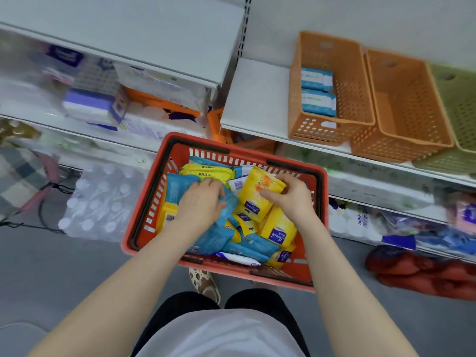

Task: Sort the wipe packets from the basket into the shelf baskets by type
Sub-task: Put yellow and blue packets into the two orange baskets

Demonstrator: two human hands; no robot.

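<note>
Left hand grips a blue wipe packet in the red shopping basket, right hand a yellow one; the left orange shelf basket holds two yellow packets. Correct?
The head view shows the two packets in the left orange perforated shelf basket are blue, not yellow. Rest stands: left hand grips a blue wipe packet, right hand a yellow wipe packet, in the red plastic shopping basket.

Perforated orange plastic shelf baskets (matt), glossy film wipe packets, red slotted plastic basket.

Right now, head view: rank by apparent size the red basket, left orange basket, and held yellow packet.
red basket
left orange basket
yellow packet in the right hand
The red basket is nearer, which inflates it.
</note>
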